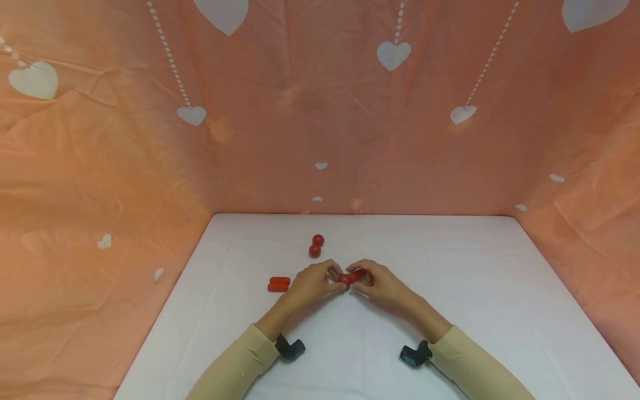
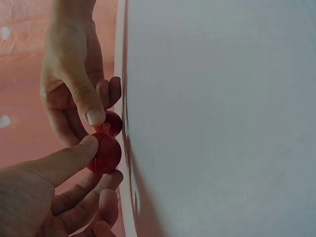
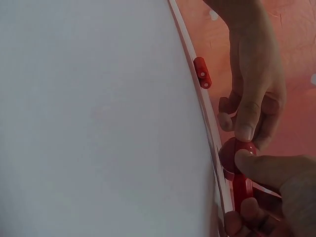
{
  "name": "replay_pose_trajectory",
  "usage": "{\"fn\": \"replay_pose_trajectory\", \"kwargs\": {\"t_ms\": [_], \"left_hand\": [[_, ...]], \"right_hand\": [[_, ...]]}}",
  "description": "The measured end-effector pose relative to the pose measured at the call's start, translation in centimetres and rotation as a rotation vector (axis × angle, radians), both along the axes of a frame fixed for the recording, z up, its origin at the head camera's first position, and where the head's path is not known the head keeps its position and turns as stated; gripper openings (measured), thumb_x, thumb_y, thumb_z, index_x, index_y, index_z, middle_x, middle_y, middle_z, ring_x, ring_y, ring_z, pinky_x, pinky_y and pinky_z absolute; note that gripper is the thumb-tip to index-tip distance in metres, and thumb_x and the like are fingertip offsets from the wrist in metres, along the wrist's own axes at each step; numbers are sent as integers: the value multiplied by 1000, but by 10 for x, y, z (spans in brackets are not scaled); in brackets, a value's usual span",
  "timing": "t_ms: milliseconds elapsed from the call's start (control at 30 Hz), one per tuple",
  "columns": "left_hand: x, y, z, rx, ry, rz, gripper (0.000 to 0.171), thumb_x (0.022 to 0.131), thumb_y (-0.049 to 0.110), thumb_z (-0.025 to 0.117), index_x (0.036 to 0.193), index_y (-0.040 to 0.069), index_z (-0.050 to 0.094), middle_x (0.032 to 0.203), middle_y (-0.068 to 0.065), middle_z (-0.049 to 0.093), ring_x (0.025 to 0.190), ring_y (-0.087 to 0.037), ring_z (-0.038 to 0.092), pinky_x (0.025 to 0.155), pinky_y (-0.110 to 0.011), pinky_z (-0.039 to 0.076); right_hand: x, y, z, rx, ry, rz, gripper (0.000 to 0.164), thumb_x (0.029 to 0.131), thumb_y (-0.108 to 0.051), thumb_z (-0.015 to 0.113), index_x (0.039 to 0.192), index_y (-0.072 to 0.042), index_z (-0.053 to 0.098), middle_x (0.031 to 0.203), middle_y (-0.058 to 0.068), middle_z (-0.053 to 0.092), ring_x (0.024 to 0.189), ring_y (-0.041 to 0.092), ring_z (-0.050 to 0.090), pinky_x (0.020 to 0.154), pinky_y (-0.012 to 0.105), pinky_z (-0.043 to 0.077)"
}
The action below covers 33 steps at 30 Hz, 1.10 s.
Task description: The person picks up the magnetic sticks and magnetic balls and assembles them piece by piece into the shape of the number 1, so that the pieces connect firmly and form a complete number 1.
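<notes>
Two hands meet over the white surface [image 1: 450,261], about midway between its left and right edges. The left hand [image 1: 312,281] is nearly closed, its thumb and fingers pinching a red ball [image 1: 344,280]; the right hand [image 1: 380,284], likewise curled, grips a red rod [image 1: 357,275] whose end meets that ball. Toward the left edge, beside the left hand, lie two short red rods [image 1: 278,288], side by side. Nearer the far edge are two red balls [image 1: 314,251], one just behind the other.
</notes>
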<state>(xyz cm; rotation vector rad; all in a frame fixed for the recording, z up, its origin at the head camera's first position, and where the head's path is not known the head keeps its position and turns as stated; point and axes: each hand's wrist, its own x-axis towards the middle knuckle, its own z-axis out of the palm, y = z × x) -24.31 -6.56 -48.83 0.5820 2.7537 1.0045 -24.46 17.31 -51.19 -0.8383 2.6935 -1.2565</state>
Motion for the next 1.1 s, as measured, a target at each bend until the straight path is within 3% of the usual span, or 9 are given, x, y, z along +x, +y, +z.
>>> {"fn": "replay_pose_trajectory", "kwargs": {"t_ms": [133,500,1100], "left_hand": [[0,0,1,-3,0,1,27,94,32,86,114,22,72,106,5,79,94,-15,65,82,-38,52],[0,-1,0,-1,1,-8,27,94,33,86,113,21,72,103,6,78,91,-14,64,82,-38,52],[0,-1,-1,-13,21,-17,28,94,34,85,114,20,72,102,5,78,86,-13,62,78,-34,51]], "right_hand": [[0,-2,0,26,-1,-7,40,95,-10,81,134,-13,70,128,3,70,97,15,57,82,27,50],[2,-6,2,27,-3,4,38,95,-10,82,131,-13,71,128,1,72,111,18,62,93,32,51],[4,-8,-1,31,18,17,37,96,-11,81,131,-15,71,127,1,72,115,21,64,100,40,54]]}}
